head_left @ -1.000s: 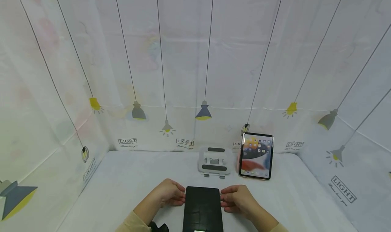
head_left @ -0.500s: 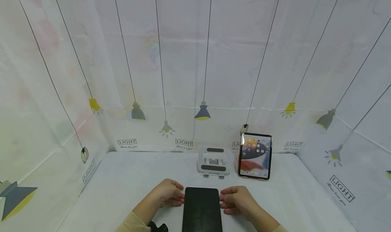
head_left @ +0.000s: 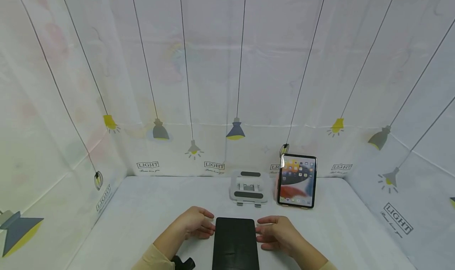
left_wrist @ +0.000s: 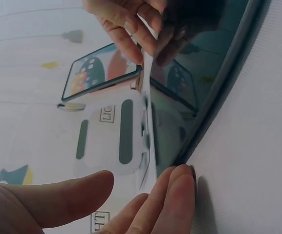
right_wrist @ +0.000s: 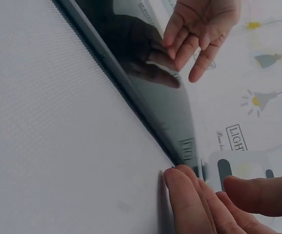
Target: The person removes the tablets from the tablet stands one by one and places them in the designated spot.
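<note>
A black tablet (head_left: 235, 242) with a dark, glossy screen lies flat on the white table, its near end cut off by the bottom of the head view. My left hand (head_left: 195, 223) is at its left edge, fingertips right at the side and thumb held away. On the opposite edge, my right hand (head_left: 278, 234) has its fingers extended to the side of the tablet, thumb raised apart. In the left wrist view, fingers (left_wrist: 179, 195) meet the tablet's edge near a corner. The right wrist view shows similar contact by fingers (right_wrist: 184, 195), and the screen reflects the other hand.
Beyond the tablet lies a folded grey-white stand (head_left: 249, 187) with dark pads. To its right, a second tablet (head_left: 298, 181) stands propped up, showing app icons. A black object (head_left: 184, 263) is by the left wrist. A lamp-printed curtain (head_left: 213, 84) surrounds the table.
Both hands stay beside the tablet; the left thumb has lifted slightly away from its edge. A bright reflection at the tablet's near end has disappeared.
</note>
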`<state>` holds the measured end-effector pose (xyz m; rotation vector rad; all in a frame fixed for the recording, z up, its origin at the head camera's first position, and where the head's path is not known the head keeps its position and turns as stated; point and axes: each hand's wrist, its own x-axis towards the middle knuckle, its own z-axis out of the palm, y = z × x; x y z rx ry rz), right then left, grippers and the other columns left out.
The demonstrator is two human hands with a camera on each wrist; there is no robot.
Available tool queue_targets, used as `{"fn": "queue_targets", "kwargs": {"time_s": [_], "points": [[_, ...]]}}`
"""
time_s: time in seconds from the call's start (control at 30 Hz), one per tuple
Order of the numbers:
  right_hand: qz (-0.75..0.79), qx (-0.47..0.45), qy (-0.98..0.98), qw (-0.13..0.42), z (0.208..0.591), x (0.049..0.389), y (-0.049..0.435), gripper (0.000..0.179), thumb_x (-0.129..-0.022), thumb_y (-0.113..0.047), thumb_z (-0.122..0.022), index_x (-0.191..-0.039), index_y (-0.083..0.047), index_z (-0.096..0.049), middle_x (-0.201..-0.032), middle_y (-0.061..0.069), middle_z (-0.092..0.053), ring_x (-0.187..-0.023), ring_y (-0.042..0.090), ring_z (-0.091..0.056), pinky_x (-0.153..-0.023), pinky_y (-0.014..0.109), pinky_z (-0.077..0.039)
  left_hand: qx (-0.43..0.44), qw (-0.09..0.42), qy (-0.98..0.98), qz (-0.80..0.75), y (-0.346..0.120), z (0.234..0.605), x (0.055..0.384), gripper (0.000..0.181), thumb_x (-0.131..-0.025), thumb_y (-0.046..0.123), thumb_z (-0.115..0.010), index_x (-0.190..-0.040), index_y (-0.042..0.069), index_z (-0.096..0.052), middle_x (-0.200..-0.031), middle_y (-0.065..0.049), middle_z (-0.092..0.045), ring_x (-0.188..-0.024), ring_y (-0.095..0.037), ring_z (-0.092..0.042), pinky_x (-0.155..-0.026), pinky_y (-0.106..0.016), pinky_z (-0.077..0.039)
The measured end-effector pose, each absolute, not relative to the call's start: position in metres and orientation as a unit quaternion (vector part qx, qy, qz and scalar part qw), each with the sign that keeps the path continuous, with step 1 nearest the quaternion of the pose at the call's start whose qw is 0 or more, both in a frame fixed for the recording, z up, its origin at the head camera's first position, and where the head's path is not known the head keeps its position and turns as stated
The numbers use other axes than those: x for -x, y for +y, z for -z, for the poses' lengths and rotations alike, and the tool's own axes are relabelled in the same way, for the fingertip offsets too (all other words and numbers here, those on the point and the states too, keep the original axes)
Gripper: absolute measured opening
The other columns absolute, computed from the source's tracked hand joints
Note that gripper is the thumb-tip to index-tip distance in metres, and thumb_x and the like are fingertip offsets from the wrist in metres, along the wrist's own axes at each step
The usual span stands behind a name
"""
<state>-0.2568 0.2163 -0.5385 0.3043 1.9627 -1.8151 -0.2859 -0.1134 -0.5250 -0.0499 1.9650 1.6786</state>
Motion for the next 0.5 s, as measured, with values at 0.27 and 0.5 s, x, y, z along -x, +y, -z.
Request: {"fn": "queue_targets", "kwargs": {"time_s": [0.27, 0.5], "points": [[0.676, -0.105, 0.695, 0.221, 0.539, 0.259, 0.226, 0.054, -0.096, -0.001, -0.066, -0.149, 0.005, -0.055, -0.127, 0.019, -0.078, -0.093, 0.027, -0.081, -0.078, 0.044, -0.070, -0.005, 0.267, 0.733, -0.626, -0.113, 0.517, 0.286, 0.045, -0.096, 0.000, -0.069, -0.140, -0.009, -0.062, -0.121, -0.024, -0.077, -0.092, -0.022, -0.079, -0.086, -0.041, -0.069], [0.679, -0.105, 0.693, 0.218, 0.536, 0.257, 0.237, 0.058, -0.095, -0.001, -0.068, -0.151, 0.005, -0.054, -0.128, 0.018, -0.078, -0.097, 0.027, -0.081, -0.080, 0.046, -0.070, -0.029, 0.277, 0.719, -0.637, -0.105, 0.514, 0.285, 0.047, -0.098, 0.004, -0.070, -0.142, -0.008, -0.061, -0.125, -0.024, -0.076, -0.101, -0.026, -0.080, -0.090, -0.044, -0.068]]}}
